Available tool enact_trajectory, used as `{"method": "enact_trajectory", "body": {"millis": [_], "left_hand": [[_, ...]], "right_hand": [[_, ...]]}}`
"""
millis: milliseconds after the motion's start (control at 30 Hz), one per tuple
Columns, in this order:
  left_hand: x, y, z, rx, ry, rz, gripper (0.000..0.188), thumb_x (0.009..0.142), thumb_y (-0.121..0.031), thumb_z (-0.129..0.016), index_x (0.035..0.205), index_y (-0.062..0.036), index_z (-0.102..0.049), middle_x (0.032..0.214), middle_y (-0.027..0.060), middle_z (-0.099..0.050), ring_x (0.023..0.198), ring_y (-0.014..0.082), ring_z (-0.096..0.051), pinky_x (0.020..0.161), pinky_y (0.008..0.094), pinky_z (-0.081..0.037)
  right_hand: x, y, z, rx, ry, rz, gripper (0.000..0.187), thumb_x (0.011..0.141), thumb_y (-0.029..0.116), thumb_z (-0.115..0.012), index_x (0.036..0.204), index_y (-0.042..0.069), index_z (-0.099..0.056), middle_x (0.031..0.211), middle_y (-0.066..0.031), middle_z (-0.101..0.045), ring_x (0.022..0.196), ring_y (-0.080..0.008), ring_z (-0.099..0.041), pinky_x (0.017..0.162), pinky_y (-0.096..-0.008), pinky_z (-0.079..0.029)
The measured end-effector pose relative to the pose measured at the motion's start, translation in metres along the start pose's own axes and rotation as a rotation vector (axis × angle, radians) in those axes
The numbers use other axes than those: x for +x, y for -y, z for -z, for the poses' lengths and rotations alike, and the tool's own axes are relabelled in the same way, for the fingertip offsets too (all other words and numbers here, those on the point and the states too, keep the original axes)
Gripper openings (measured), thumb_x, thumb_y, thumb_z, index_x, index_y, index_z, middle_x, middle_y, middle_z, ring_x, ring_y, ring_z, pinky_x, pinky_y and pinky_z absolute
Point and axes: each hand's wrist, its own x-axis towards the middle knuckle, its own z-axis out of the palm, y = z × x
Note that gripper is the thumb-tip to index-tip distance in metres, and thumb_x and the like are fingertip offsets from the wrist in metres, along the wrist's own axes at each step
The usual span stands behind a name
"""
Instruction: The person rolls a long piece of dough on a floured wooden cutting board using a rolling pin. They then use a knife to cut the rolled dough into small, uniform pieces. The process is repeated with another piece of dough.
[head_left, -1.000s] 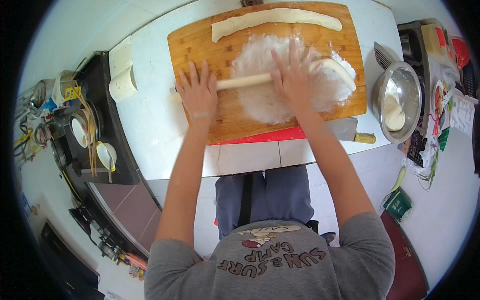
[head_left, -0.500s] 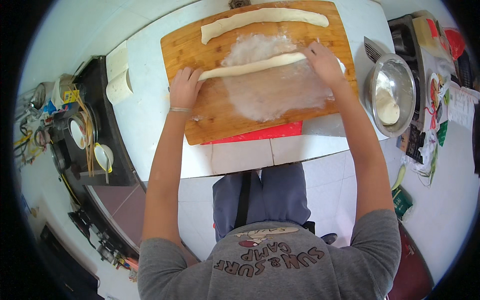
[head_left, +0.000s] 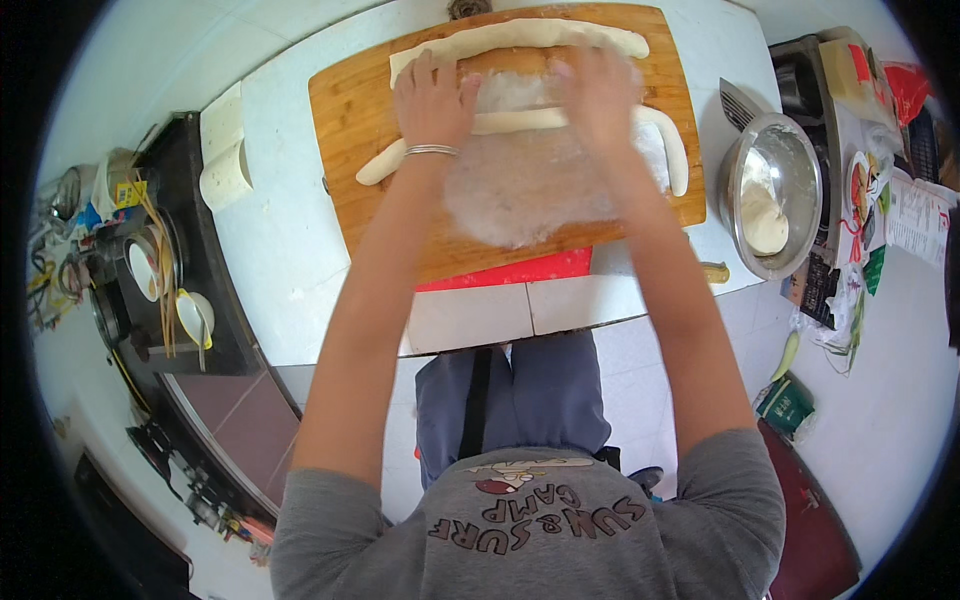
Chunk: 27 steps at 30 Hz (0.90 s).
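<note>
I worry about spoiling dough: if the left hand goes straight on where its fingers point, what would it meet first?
Probably the far dough strip, near its left end; the left hand may already touch it, as depth is unclear.

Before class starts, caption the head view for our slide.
Hands over a dough rope on a floured board, another rope behind.

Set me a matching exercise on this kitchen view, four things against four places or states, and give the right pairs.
Things
1. Metal bowl
2. Thicker dough strip
3. Wooden sticks
4. Thinner dough roll

Places or states
A. On the dark counter at the left
B. Across the patch of flour
C. Holding a dough lump
D. Along the far edge of the wooden board

Pairs: 1-C, 2-D, 3-A, 4-B
</note>
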Motion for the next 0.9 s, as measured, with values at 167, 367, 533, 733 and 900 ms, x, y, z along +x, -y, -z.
{"method": "enact_trajectory", "body": {"millis": [167,367,533,733,900], "left_hand": [[-0.072,-0.017,0.019,0.147,0.330,0.009,0.048,0.096,-0.044,-0.047,0.141,-0.0253,-0.049,0.152,0.0110,-0.038,0.137,0.0426,-0.034,0.109,0.0652,-0.022],[-0.114,-0.010,0.047,0.177,0.391,0.135,0.055,0.098,-0.046,-0.039,0.150,-0.0258,-0.037,0.158,0.0116,-0.028,0.143,0.0464,-0.021,0.112,0.0681,-0.009],[-0.044,0.056,-0.002,0.237,0.004,0.371,0.062,0.100,-0.046,-0.035,0.154,-0.0189,-0.025,0.160,0.0136,-0.022,0.145,0.0445,-0.018,0.110,0.0708,-0.007],[-0.151,0.019,0.065,0.170,0.375,0.247,0.058,0.100,-0.042,-0.037,0.154,-0.0199,-0.030,0.162,0.0115,-0.019,0.146,0.0433,-0.016,0.113,0.0675,-0.003],[-0.142,0.035,0.076,0.264,0.463,0.298,0.056,0.102,-0.041,-0.033,0.154,-0.0223,-0.028,0.162,0.0107,-0.019,0.146,0.0439,-0.016,0.113,0.0678,-0.004]], "right_hand": [[-0.053,0.034,-0.017,-0.060,0.255,0.160,0.055,0.089,0.052,-0.057,0.140,0.036,-0.049,0.155,-0.0121,-0.033,0.139,-0.0504,-0.026,0.103,-0.0780,-0.017],[-0.091,0.023,0.018,-0.107,0.388,0.112,0.054,0.092,0.054,-0.049,0.144,0.039,-0.044,0.160,-0.0121,-0.021,0.143,-0.0517,-0.014,0.102,-0.0804,-0.012],[-0.005,0.012,-0.044,-0.158,0.139,0.014,0.055,0.095,0.054,-0.043,0.147,0.036,-0.040,0.159,-0.0161,-0.021,0.142,-0.0524,-0.016,0.106,-0.0767,-0.010],[-0.084,0.003,0.010,-0.108,0.311,0.041,0.054,0.094,0.053,-0.045,0.145,0.038,-0.042,0.158,-0.0162,-0.025,0.141,-0.0567,-0.015,0.103,-0.0796,-0.007],[-0.085,0.000,0.018,-0.239,0.419,0.011,0.053,0.096,0.050,-0.042,0.147,0.036,-0.041,0.161,-0.0148,-0.018,0.142,-0.0555,-0.012,0.104,-0.0789,-0.004]]}}
